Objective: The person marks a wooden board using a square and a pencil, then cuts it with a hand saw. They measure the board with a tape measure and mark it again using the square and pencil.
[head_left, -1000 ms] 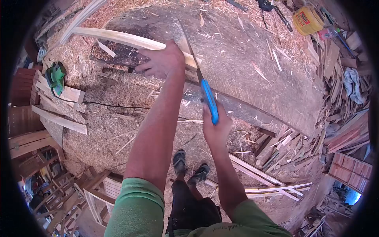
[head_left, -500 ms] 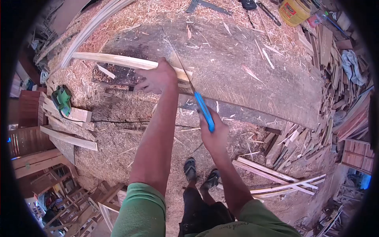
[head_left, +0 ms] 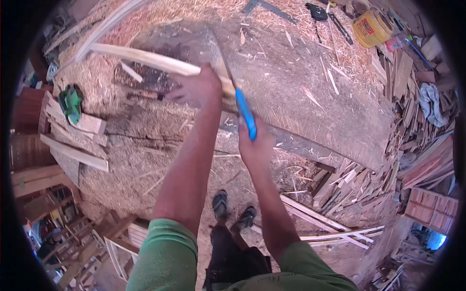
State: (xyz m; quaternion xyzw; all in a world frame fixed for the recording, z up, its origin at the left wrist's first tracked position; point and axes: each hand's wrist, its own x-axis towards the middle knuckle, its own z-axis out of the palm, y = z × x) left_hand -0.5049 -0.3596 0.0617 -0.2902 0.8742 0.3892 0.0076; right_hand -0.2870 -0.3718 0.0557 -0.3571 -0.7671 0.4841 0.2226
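A pale wooden slat lies across a wide workbench strewn with sawdust and shavings. My left hand presses down on the slat close to its right end. My right hand grips the blue handle of a handsaw. The saw's blade runs up and away from the handle and meets the slat just right of my left hand. The picture is blurred by motion around the blade.
A green power tool rests on stacked boards at the left. A yellow can stands at the far right of the bench. Offcuts and long strips lie piled on the right and on the floor. Wooden frames stand lower left.
My right hand has pushed the saw forward through the slat, after a pull back half a second ago. My left hand stays on the slat.
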